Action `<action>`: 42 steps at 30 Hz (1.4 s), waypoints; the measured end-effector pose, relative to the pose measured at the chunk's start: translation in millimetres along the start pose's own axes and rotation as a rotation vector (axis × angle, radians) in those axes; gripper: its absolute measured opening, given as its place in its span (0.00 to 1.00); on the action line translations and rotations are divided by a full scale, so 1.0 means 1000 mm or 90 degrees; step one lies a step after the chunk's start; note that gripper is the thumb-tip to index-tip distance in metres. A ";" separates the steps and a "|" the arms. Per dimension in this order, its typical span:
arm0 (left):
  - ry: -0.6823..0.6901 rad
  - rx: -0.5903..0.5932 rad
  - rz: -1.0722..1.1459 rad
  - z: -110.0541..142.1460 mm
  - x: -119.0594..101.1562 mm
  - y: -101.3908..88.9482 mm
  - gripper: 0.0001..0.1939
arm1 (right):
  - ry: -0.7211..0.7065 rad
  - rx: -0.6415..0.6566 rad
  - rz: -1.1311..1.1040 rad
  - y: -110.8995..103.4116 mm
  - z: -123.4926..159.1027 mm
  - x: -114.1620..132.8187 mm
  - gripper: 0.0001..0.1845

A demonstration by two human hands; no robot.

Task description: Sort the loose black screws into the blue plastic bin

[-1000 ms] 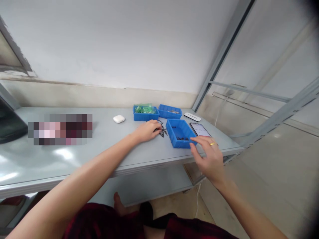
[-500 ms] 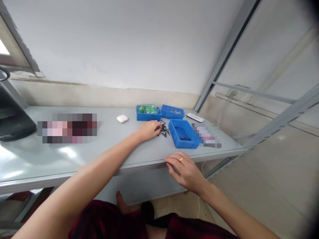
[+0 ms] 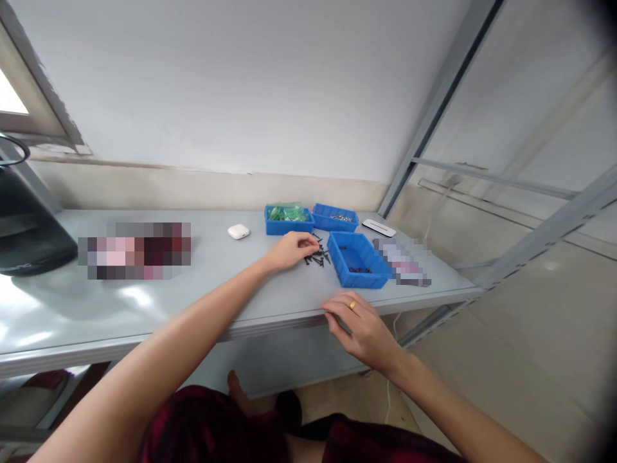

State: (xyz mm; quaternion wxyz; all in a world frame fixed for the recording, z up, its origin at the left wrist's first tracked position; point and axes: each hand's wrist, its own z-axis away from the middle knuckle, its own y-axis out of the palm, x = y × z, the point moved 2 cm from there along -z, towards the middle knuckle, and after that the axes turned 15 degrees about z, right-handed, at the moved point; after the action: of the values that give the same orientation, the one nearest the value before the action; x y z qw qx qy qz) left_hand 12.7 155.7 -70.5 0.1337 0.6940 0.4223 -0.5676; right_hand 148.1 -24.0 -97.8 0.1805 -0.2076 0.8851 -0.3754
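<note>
My left hand (image 3: 292, 249) rests at the edge of a loose heap of small, thin black screw-like pieces (image 3: 318, 258), its fingers curled and the fingertips drawn close to the thumb over the heap; I cannot tell whether they pinch one. My right hand (image 3: 359, 326) is at the front edge of the smooth grey tabletop (image 3: 193, 299), fingers bent together with the thumb close beneath; I cannot see whether it has hold of anything. Just right of the heap sits an open, rectangular blue plastic bin (image 3: 364, 281) with a few dark pieces inside. Behind are two more: a blue bin of green translucent packets (image 3: 288, 213) and a blue bin of small silvery pieces (image 3: 342, 218). Farther left lies a rounded white case (image 3: 238, 231).
</note>
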 end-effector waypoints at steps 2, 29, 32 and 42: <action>-0.068 0.058 0.136 0.002 -0.006 0.002 0.12 | -0.014 -0.020 0.019 -0.005 0.000 0.002 0.16; -0.231 0.448 0.306 0.019 -0.022 0.026 0.14 | 0.133 -0.027 -0.060 -0.017 -0.003 0.005 0.09; -0.231 0.443 0.315 0.018 -0.021 0.025 0.13 | 0.171 0.004 -0.090 -0.016 -0.003 0.006 0.08; -0.294 0.405 0.425 0.021 -0.021 0.026 0.14 | 0.206 0.039 -0.150 -0.014 -0.001 0.004 0.09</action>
State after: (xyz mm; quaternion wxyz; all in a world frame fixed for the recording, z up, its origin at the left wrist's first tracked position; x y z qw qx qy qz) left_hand 17.3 116.4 -65.7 0.1797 0.6541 -0.0561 -0.7326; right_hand 147.3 -34.0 -87.6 -0.0031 -0.2415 0.8602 -0.4491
